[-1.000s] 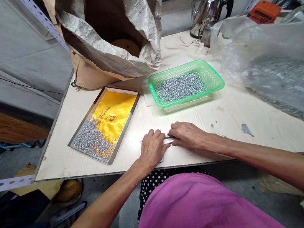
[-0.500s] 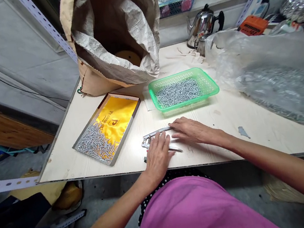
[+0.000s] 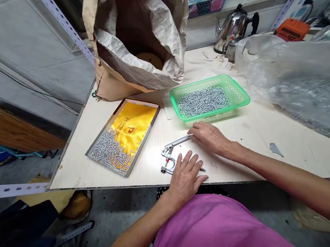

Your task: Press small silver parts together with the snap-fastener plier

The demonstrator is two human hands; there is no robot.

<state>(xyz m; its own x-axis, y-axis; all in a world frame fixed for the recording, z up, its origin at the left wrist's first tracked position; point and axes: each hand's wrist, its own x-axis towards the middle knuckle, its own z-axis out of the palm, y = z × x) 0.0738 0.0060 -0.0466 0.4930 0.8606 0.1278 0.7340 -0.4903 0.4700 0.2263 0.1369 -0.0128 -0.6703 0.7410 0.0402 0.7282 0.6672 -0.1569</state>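
Pale tabletop [image 3: 241,127] ran across mid-view; at 12 o'clock we had a tall paper sack [image 3: 133,67], mouth gaping. We saw a metal hand tool [image 3: 167,151] flat on the table near the front edge, handles splayed toward 3 o'clock.

Left hand [image 3: 186,174]: forearm in from 8 o'clock, palm down, fingers extended and spread over the lower handle; we couldn't tell any grip. Right hand [image 3: 209,135]: forearm in from 4 o'clock, back up, fingers loosely bent, fingertips at the upper handle's end; we couldn't tell whether they pinched it. Hands were apart.

From the tool, we logged a shallow tray [image 3: 143,142] at 10 o'clock with silver pieces [image 3: 109,151] and yellow cloth [image 3: 133,122]; green basket [image 3: 214,113] at 1 to 2 o'clock, also holding silver pieces; plastic bag [image 3: 310,82] toward 3 o'clock.
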